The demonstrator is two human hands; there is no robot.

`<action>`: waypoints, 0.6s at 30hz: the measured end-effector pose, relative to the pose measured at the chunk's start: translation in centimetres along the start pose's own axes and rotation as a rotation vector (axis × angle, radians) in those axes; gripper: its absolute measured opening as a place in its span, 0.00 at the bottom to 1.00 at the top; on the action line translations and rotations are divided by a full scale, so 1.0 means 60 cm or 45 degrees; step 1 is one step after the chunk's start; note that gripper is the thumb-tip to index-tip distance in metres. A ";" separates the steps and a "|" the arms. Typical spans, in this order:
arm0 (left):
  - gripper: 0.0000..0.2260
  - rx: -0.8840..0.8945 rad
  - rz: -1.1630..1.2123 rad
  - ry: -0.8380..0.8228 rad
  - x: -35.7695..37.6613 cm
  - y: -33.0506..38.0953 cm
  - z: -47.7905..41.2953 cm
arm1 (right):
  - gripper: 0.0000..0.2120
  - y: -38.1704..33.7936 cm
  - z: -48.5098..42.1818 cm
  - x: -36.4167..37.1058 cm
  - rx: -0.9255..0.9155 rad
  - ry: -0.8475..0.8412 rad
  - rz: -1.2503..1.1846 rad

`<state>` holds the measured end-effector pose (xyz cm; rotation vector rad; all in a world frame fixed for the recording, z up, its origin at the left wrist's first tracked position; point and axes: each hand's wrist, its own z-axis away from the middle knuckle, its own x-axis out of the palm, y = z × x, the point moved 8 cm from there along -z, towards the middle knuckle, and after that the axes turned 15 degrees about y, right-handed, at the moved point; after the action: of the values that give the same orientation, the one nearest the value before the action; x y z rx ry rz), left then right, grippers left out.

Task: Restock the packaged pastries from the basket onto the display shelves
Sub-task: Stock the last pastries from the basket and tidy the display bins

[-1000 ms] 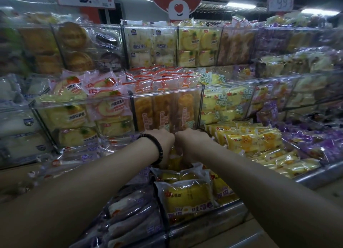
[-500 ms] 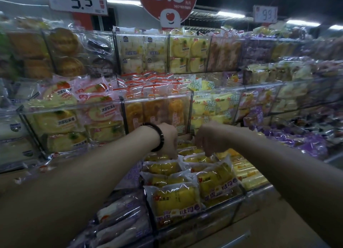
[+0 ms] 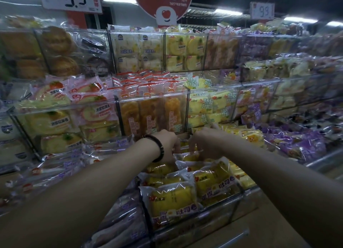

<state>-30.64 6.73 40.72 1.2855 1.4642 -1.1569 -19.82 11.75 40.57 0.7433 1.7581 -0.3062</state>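
Two hands, left hand and right hand, close in again over the rear yellow pastry packs, fingers hidden, grip unverifiable; restocking evidently continues.

White price sign, round red sign

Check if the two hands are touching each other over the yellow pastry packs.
Apart. The head view shows a gap between the left hand and the right hand, with yellow pastry packs visible through it.
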 end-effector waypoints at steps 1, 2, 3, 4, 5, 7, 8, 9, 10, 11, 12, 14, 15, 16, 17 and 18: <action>0.13 -0.015 -0.008 0.011 0.001 -0.001 -0.001 | 0.16 0.001 -0.002 0.002 0.015 0.008 -0.009; 0.14 -0.025 -0.014 0.020 0.002 -0.001 -0.002 | 0.16 0.002 -0.003 0.003 0.026 0.010 -0.015; 0.14 -0.034 -0.011 0.022 0.003 -0.002 -0.002 | 0.16 0.002 -0.004 0.004 0.028 0.007 -0.014; 0.14 -0.046 0.004 0.020 0.004 -0.003 -0.003 | 0.15 0.003 -0.004 0.003 0.032 0.001 -0.011; 0.14 -0.063 0.028 0.018 0.004 -0.006 -0.003 | 0.15 0.003 -0.004 0.002 0.040 -0.010 -0.006; 0.14 -0.106 0.076 0.010 0.001 -0.013 -0.004 | 0.14 0.007 -0.003 0.001 0.068 -0.030 0.001; 0.14 -0.122 0.082 0.017 -0.001 -0.016 -0.005 | 0.14 0.009 -0.002 0.002 0.083 -0.038 0.006; 0.13 -0.133 0.075 0.023 0.000 -0.017 -0.007 | 0.14 0.010 -0.001 0.004 0.092 -0.034 0.012; 0.12 -0.138 0.053 0.030 0.002 -0.015 -0.008 | 0.13 0.010 0.000 0.006 0.100 -0.016 0.025; 0.12 -0.140 0.026 0.041 0.004 -0.012 -0.009 | 0.13 0.010 0.000 0.007 0.104 0.010 0.037; 0.11 -0.140 0.007 0.055 0.007 -0.009 -0.009 | 0.13 0.009 0.002 0.007 0.112 0.025 0.042; 0.11 -0.128 -0.002 0.036 0.007 -0.005 -0.006 | 0.13 0.006 0.006 0.002 0.131 0.009 0.034; 0.12 -0.113 -0.002 0.009 0.004 -0.002 -0.002 | 0.14 0.003 0.009 -0.004 0.135 -0.020 0.027; 0.14 -0.094 0.002 -0.017 -0.003 0.000 0.004 | 0.14 -0.001 0.011 -0.011 0.132 -0.041 0.010; 0.17 -0.077 0.005 -0.031 -0.014 0.002 0.011 | 0.15 -0.007 0.012 -0.021 0.116 -0.037 -0.021; 0.21 -0.061 0.002 -0.020 -0.028 0.004 0.019 | 0.15 -0.015 0.012 -0.033 0.089 -0.009 -0.070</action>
<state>-30.20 5.25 42.10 1.2421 1.4704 -1.1221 -19.52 10.05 42.04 0.7439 1.7710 -0.4088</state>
